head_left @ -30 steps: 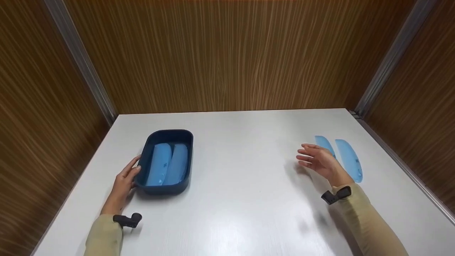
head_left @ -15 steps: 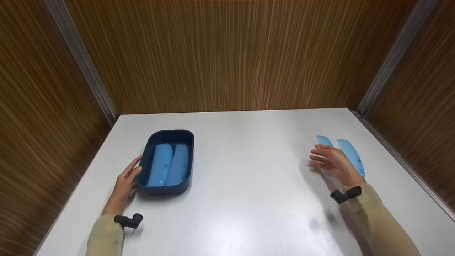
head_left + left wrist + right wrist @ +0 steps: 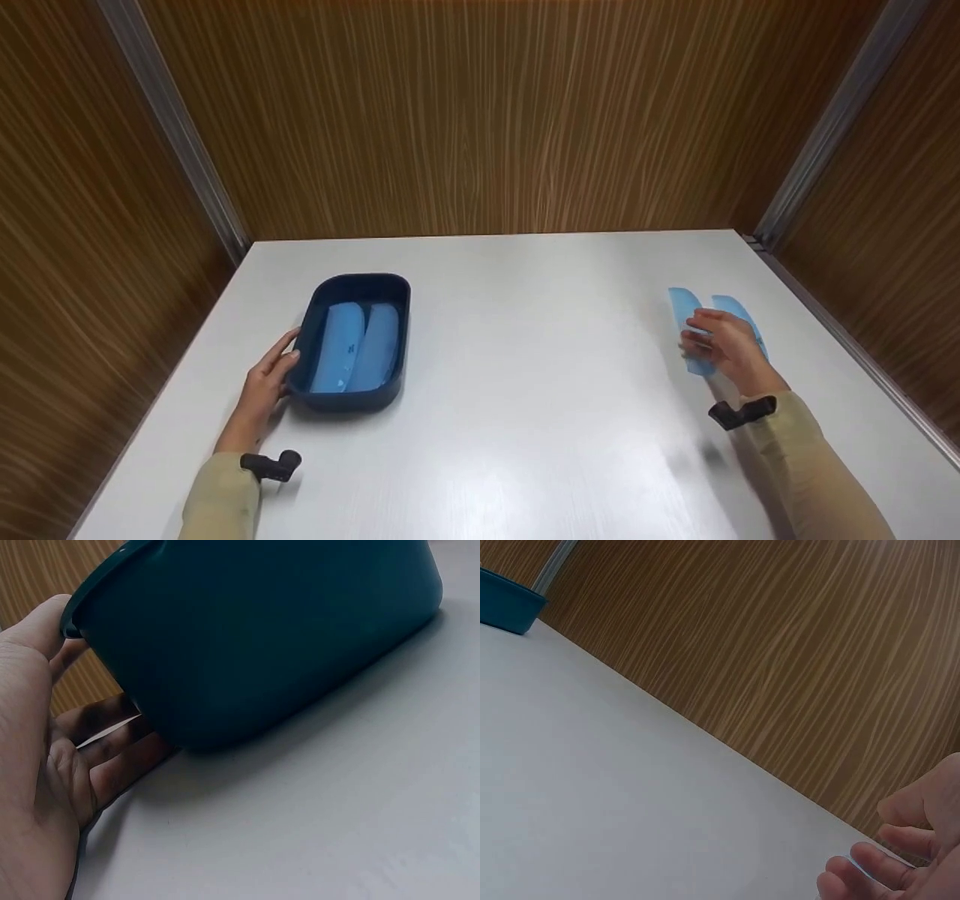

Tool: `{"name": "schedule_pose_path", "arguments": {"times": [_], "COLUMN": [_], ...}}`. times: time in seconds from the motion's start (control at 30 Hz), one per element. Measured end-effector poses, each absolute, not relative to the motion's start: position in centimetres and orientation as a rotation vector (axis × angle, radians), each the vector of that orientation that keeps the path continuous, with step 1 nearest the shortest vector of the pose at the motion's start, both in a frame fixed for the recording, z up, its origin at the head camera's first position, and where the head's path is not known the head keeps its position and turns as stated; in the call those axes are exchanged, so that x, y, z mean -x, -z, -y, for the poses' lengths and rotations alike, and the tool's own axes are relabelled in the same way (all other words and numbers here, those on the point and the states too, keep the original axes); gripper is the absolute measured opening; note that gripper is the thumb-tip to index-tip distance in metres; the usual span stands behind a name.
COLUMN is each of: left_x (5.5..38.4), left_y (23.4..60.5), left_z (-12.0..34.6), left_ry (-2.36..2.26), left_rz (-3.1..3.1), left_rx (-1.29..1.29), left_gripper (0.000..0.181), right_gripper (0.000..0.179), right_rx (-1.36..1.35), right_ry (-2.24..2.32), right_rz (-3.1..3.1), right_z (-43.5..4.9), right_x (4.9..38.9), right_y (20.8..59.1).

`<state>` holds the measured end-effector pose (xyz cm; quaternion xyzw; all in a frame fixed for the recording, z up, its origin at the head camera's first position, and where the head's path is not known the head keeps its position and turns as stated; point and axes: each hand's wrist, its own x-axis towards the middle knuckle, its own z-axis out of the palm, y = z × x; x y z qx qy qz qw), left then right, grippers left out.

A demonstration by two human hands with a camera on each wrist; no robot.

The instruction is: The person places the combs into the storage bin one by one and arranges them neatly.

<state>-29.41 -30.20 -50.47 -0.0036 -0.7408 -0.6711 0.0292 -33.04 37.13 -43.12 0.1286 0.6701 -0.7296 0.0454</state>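
Note:
In the head view, my left hand (image 3: 262,386) rests against the left side of a dark blue bin (image 3: 349,403), thumb at its rim. The left wrist view shows the straight fingers (image 3: 124,739) of this hand touching the bin's outer wall. Two long light-blue pieces (image 3: 337,349) with rounded ends lie side by side inside, one bearing small dark print. At the right, my right hand (image 3: 731,349) hovers with loosely bent fingers over two similar flat blue pieces, a left one (image 3: 684,304) and a right one (image 3: 731,303). It partly hides both; contact is unclear.
A white table (image 3: 510,360) lies under everything. Wood-grain panels (image 3: 487,120) enclose its back and sides, with metal strips at the corners. Each wrist wears a small black camera, such as the right one (image 3: 742,412).
My right hand has moved to the right, from beside the two flat blue pieces to over them, uncovering more of the left piece. My left hand and the bin have stayed put.

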Motion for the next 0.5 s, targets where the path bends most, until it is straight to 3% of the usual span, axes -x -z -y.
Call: {"name": "schedule_pose_path", "arguments": {"times": [0.23,0.5], "left_x": [29.4,29.4], "left_y": [50.5,50.5], "left_z": [30.1,30.2], "left_ry": [2.085,2.055], "left_rz": [2.268,2.314], "left_rx": [0.009,-0.017], "left_gripper": [0.048,0.048], "right_gripper": [0.056,0.057], "right_rx": [-0.566,-0.407], "right_ry": [1.812,1.430], "right_rz": [-2.631,-2.909], "right_z": [-37.3,-37.4], "right_x": [34.2,34.5], "right_y": [43.8,44.2]}}
